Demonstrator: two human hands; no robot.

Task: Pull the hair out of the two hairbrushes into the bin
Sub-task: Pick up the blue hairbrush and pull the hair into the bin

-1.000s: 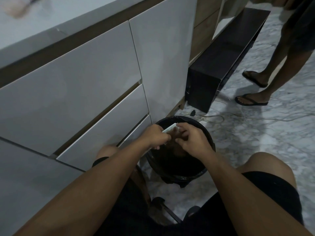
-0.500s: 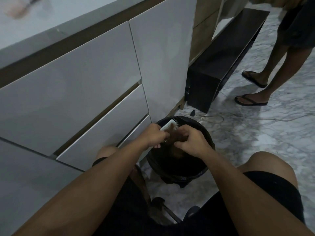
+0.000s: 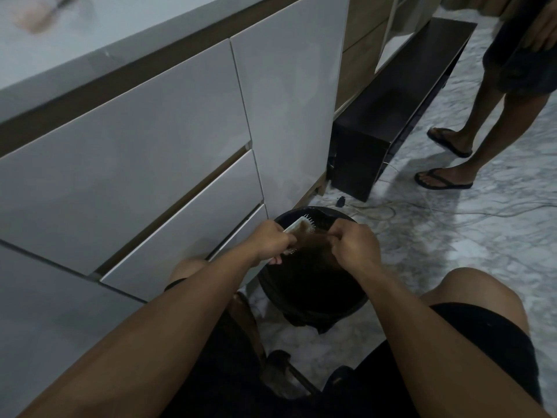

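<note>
A black round bin (image 3: 313, 303) lined with a dark bag stands on the floor between my knees. Over its mouth my left hand (image 3: 269, 241) grips a white hairbrush (image 3: 298, 226), bristles facing right. A brown strand of hair (image 3: 313, 238) stretches from the bristles to my right hand (image 3: 355, 244), which pinches it. A second brush with a dark handle (image 3: 289, 372) lies on the floor below the bin, partly hidden by my legs.
White drawer fronts (image 3: 135, 164) rise close on the left. A black low cabinet (image 3: 391, 110) sits behind the bin. Cables (image 3: 422, 209) trail over the marble floor. Another person in flip-flops (image 3: 443, 179) stands at the right.
My right hand has drawn to the right, away from the brush, stretching the hair out of the bristles. The brush head has tilted up into clearer view.
</note>
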